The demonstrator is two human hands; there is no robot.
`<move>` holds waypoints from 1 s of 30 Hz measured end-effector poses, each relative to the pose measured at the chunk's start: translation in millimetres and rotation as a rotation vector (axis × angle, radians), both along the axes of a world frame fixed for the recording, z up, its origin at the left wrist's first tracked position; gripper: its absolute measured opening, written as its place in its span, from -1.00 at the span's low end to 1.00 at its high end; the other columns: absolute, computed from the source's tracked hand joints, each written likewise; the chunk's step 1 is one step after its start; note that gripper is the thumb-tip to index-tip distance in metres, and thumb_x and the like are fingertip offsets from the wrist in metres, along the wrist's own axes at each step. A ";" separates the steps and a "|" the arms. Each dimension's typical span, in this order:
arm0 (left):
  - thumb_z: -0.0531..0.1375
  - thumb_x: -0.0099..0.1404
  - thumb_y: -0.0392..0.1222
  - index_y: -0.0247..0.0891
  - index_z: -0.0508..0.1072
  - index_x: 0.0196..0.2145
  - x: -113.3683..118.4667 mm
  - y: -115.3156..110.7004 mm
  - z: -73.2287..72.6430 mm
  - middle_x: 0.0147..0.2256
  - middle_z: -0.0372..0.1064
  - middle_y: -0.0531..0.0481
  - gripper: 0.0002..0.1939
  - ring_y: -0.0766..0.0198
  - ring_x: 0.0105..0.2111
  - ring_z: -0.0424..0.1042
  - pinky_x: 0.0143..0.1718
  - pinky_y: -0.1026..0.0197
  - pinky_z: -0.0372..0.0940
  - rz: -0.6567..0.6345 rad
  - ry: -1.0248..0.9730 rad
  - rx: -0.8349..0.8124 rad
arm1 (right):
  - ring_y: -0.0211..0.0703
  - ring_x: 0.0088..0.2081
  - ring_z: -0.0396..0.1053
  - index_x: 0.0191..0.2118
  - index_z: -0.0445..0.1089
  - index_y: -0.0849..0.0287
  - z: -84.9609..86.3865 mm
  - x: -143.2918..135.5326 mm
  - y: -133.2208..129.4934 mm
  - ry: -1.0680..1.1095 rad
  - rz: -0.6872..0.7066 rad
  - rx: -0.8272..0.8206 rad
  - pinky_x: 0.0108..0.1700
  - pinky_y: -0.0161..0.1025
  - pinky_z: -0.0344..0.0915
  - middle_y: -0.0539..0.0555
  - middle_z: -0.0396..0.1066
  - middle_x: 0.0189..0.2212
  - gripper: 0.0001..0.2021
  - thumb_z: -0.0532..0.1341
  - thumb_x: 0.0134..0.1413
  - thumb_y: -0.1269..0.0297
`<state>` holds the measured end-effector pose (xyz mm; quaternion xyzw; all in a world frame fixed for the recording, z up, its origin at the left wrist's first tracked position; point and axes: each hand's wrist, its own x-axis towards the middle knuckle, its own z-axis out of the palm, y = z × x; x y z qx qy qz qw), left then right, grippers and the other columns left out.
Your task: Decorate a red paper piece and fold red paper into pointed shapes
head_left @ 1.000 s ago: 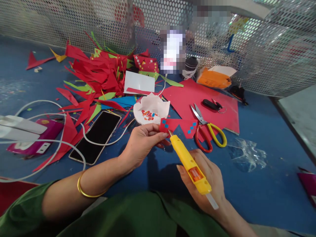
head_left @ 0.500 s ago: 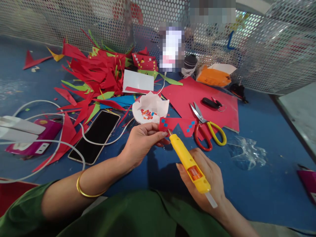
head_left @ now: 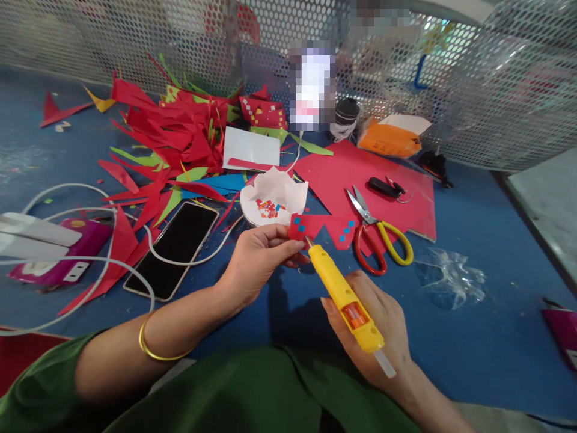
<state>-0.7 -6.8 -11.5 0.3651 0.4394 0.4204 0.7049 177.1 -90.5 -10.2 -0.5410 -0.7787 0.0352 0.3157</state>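
My left hand [head_left: 256, 261] pinches the left end of a red paper cutout [head_left: 331, 225], which has a notch in its lower edge and small blue squares on both ends. In my right hand [head_left: 378, 313] is a yellow hot glue gun [head_left: 345, 294], a clear glue stick poking out of its back. Its nozzle tip is at the cutout's lower left, close to my left thumb; whether it touches the paper I cannot tell. Just beyond the cutout stands a white paper bowl [head_left: 252, 198] with tiny red, orange and blue paper bits inside.
Scissors [head_left: 365, 210] and a black key fob [head_left: 383, 187] lie on red paper sheets [head_left: 333, 174]. Red and green paper scraps [head_left: 180, 132] pile up at the back left. A black phone [head_left: 175, 249], white cable and purple box [head_left: 85, 240] lie left; crumpled clear plastic [head_left: 451, 276] lies right.
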 end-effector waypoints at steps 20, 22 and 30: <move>0.40 0.10 -0.28 -0.29 0.58 -0.41 0.0 -1.2 0.5 -0.50 0.56 0.06 -0.91 0.40 -0.52 0.53 -0.49 0.42 0.36 0.009 -0.007 0.002 | -0.34 -0.60 0.18 -0.40 0.15 0.09 0.5 0.1 -0.2 0.007 0.000 -0.021 -0.55 -0.35 0.13 -0.10 0.18 -0.57 -0.77 0.12 0.32 0.23; 0.40 0.10 -0.28 -0.29 0.58 -0.41 0.4 -1.2 0.4 -0.50 0.56 0.06 -0.92 0.41 -0.52 0.52 -0.49 0.42 0.36 0.009 -0.007 0.001 | -0.33 -0.60 0.19 -0.40 0.16 0.09 -0.1 0.4 -0.1 0.006 0.000 -0.022 -0.54 -0.35 0.13 -0.10 0.19 -0.56 -0.77 0.12 0.32 0.23; 0.39 0.10 -0.28 -0.29 0.58 -0.40 -0.6 -1.2 0.4 -0.50 0.56 0.06 -0.92 0.41 -0.52 0.52 -0.48 0.42 0.36 0.005 0.003 0.004 | -0.33 -0.60 0.17 -0.40 0.14 0.08 -1.2 0.7 -0.5 0.000 -0.006 -0.016 -0.55 -0.34 0.12 -0.11 0.16 -0.57 -0.77 0.12 0.31 0.24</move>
